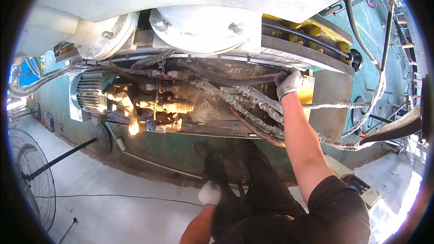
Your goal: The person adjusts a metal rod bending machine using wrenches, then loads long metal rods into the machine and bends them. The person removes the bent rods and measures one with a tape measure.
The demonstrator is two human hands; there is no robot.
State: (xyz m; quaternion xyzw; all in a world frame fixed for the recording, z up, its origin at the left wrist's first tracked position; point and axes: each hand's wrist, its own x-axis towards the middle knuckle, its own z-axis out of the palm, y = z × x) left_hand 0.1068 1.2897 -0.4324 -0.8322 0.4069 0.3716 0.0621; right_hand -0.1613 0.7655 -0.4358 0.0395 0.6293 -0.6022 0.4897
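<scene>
My right hand (289, 82), in a white glove, reaches up to the machine just under its long metal rail. Its fingers are curled; what they hold, if anything, is hidden. A dark hose (244, 81) runs up to that hand from the left, and a yellow panel (307, 92) lies just right of it. Several hoses in clear plastic wrap (253, 104) pass below the wrist. Down by my dark trouser leg is my left hand (210, 193), also gloved in white. Its back shows and its fingers are hidden.
A finned motor (90, 92) and brass-coloured fittings (167, 105) sit on the machine's left. White flanged housings (203, 29) overhang the work. A floor fan (34, 176) stands at lower left, with a cable (122, 195) across the floor. Loose hoses (379, 81) hang at right.
</scene>
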